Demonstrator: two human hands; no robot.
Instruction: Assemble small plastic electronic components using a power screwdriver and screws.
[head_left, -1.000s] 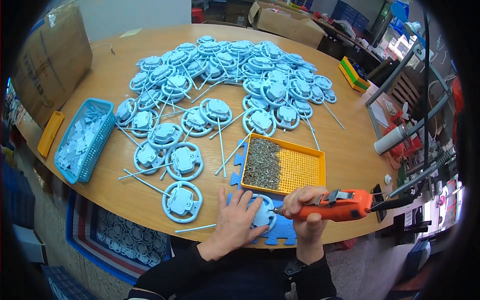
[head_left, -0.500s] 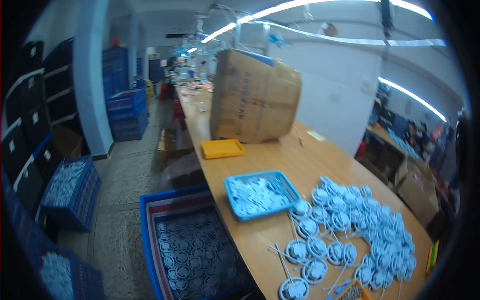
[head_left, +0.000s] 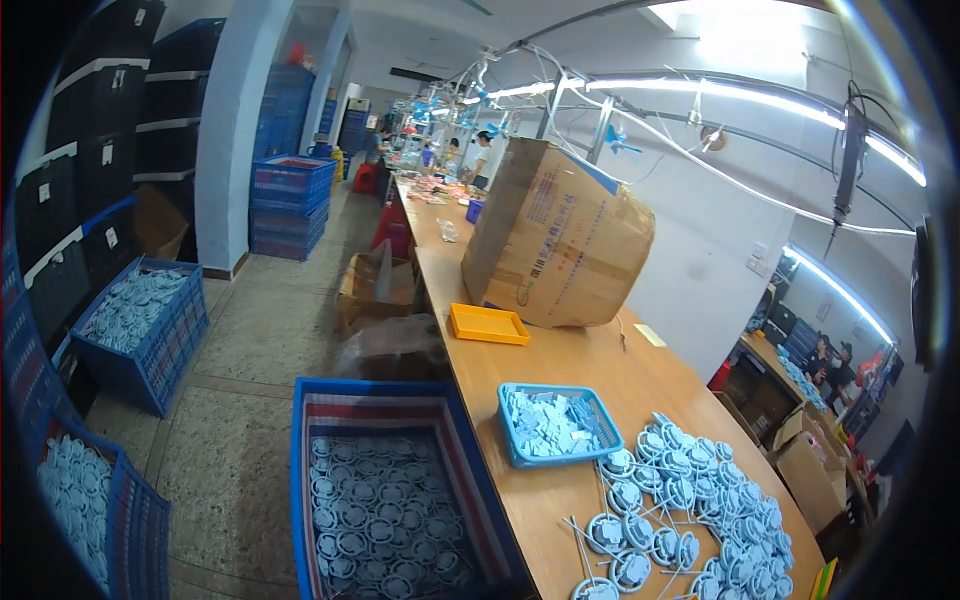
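Neither of my hands shows in the head view. Nearest on the wooden table (head_left: 560,365) is a loose heap of light-blue round plastic parts (head_left: 735,520), many with thin sticks or stems. Left of that heap stands a light-blue plastic basket (head_left: 560,461) full of small flat pale-blue pieces (head_left: 555,420). Below the table's left edge is a large blue crate (head_left: 298,480), lined with striped cloth, with more of the round parts (head_left: 380,515) laid inside.
An orange tray (head_left: 488,325) and a big cardboard box (head_left: 560,235) sit farther along the table. Blue crates (head_left: 150,340) of pale-blue parts line the left floor, by stacked black bins (head_left: 105,150). Several people, including one in a white top (head_left: 481,160), are far off.
My view has tilted and turned, so the table and its things sit lower and the picture is sharper. The orange container at the lower edge has nearly left view.
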